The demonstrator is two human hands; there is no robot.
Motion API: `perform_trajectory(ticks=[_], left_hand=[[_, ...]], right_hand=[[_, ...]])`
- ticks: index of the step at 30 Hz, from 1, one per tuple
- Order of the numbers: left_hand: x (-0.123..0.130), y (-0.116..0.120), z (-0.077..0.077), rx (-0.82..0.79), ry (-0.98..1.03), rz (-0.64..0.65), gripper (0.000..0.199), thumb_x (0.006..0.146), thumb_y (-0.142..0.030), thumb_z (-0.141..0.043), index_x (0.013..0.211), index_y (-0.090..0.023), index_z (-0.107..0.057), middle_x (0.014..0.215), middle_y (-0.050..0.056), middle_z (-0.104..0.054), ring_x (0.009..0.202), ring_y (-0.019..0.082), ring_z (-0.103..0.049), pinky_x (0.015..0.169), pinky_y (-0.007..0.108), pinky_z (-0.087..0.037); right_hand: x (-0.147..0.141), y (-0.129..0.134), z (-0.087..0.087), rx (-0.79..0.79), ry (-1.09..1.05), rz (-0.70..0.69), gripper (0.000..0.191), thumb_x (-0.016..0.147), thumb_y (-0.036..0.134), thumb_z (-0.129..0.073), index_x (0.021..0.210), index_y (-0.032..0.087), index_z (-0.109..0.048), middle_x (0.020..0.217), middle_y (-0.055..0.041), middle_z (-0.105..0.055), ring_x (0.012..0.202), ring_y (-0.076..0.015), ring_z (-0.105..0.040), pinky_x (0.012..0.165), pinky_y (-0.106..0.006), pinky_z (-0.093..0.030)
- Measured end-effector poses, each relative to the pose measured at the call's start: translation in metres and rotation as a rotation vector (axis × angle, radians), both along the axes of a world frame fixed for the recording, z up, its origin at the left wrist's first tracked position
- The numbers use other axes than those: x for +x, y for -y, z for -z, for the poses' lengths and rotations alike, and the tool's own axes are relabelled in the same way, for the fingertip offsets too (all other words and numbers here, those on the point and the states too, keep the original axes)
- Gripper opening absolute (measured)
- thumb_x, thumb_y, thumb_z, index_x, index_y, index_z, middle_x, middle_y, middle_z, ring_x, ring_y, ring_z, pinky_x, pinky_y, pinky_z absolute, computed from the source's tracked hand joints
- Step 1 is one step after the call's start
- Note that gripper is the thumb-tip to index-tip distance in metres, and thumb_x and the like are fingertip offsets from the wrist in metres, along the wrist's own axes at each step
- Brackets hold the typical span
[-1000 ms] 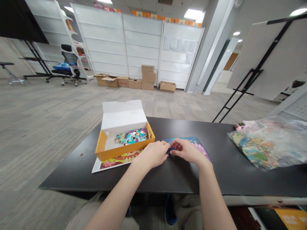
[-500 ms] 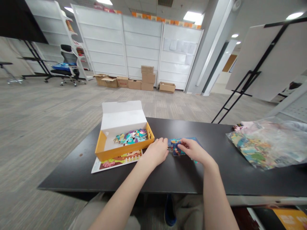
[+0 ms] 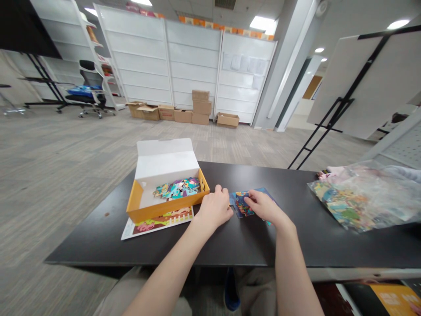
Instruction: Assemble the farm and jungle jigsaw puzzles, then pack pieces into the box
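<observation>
My right hand (image 3: 263, 205) pinches a dark blue puzzle piece (image 3: 242, 205) with thumb and fingers, over other blue puzzle pieces (image 3: 267, 192) joined on the black table (image 3: 184, 250). My left hand (image 3: 215, 205) rests on the table at the left edge of these pieces, its fingers bent; whether it grips a piece is hidden. Just left of it stands an open yellow box (image 3: 167, 210) with a white lid folded back. Loose colourful puzzle pieces (image 3: 180, 188) lie inside the box. A printed picture sheet (image 3: 154, 224) sticks out from under the box.
At the table's right lies a clear plastic bag (image 3: 362, 197) of puzzle pieces, with pink cloth (image 3: 330, 172) behind it. Beyond the table are cardboard boxes (image 3: 200, 107), white shelves, an office chair (image 3: 88, 90) and a whiteboard on a black stand (image 3: 332, 118).
The piece in my right hand has tilted and sits lower against the blue pieces. My left hand has shifted only slightly. The whole view has moved a little.
</observation>
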State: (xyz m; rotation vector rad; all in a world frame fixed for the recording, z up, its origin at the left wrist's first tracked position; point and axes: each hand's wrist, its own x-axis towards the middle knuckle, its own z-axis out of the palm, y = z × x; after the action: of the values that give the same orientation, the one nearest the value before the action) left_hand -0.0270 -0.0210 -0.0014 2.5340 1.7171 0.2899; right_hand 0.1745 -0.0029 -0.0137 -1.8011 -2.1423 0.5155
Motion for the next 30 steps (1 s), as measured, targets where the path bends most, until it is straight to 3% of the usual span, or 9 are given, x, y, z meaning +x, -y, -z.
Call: perform_trajectory(ticks=[4,10,15,19,22,25,30], left_hand=[[-0.001,0.005,-0.005,0.062,-0.009,0.013,0.035,0.085,-0.027,-0.053,0.116,-0.013,-0.058,0.116,0.015,-0.057,0.083,0.029,-0.071,0.068,0.039,-0.056],[-0.007,-0.001,-0.003,0.086,0.056,0.075,0.036,0.088,-0.023,-0.050,0.122,-0.016,-0.059,0.114,0.012,-0.062,0.090,0.027,-0.070,0.076,0.038,-0.055],[-0.017,-0.014,0.008,0.041,0.326,0.171,0.032,0.088,-0.020,-0.056,0.119,-0.017,-0.064,0.110,0.008,-0.065,0.082,0.018,-0.068,0.079,0.031,-0.054],[-0.019,-0.015,0.004,-0.049,0.598,0.200,0.027,0.082,-0.014,-0.060,0.108,-0.018,-0.067,0.100,0.004,-0.066,0.066,0.011,-0.062,0.074,0.028,-0.054],[-0.017,-0.009,-0.008,-0.177,0.834,0.229,0.025,0.083,-0.017,-0.061,0.107,-0.017,-0.067,0.094,0.002,-0.068,0.064,0.010,-0.061,0.069,0.025,-0.053],[-0.015,-0.005,-0.017,-0.271,0.985,0.225,0.028,0.084,-0.023,-0.063,0.111,-0.016,-0.065,0.087,0.002,-0.069,0.068,0.011,-0.063,0.066,0.024,-0.052],[-0.011,-0.008,-0.014,-0.329,1.112,0.138,0.033,0.082,-0.026,-0.067,0.113,-0.014,-0.062,0.092,0.005,-0.071,0.067,0.011,-0.064,0.066,0.025,-0.053]], right_hand=[[0.001,-0.001,0.004,0.022,0.031,-0.032,0.020,0.094,0.028,-0.048,0.078,0.020,-0.057,0.076,-0.0046,-0.068,0.067,-0.0171,-0.059,0.061,-0.027,-0.035],[-0.004,0.000,0.002,0.006,0.019,-0.029,0.019,0.093,0.025,-0.051,0.101,0.017,-0.066,0.093,-0.0091,-0.074,0.084,-0.0214,-0.067,0.073,-0.028,-0.043],[-0.002,0.000,0.003,-0.010,-0.006,-0.041,0.021,0.093,0.024,-0.051,0.105,0.018,-0.066,0.094,-0.0088,-0.075,0.086,-0.0215,-0.069,0.074,-0.028,-0.044],[0.002,-0.002,0.007,0.015,-0.064,-0.028,0.020,0.092,0.025,-0.050,0.104,0.019,-0.065,0.089,-0.0069,-0.074,0.082,-0.0201,-0.067,0.073,-0.029,-0.045],[0.000,-0.001,0.003,0.010,-0.195,-0.026,0.022,0.092,0.028,-0.048,0.102,0.018,-0.065,0.081,-0.0044,-0.070,0.075,-0.0184,-0.064,0.071,-0.029,-0.046],[-0.007,0.004,-0.009,-0.049,-0.455,-0.070,0.027,0.092,0.035,-0.047,0.104,0.017,-0.063,0.078,-0.0023,-0.066,0.070,-0.0162,-0.060,0.067,-0.028,-0.047],[-0.012,0.012,-0.022,-0.113,-0.774,-0.085,0.039,0.091,0.050,-0.052,0.110,0.017,-0.064,0.080,-0.0019,-0.064,0.067,-0.0140,-0.057,0.063,-0.026,-0.048]])
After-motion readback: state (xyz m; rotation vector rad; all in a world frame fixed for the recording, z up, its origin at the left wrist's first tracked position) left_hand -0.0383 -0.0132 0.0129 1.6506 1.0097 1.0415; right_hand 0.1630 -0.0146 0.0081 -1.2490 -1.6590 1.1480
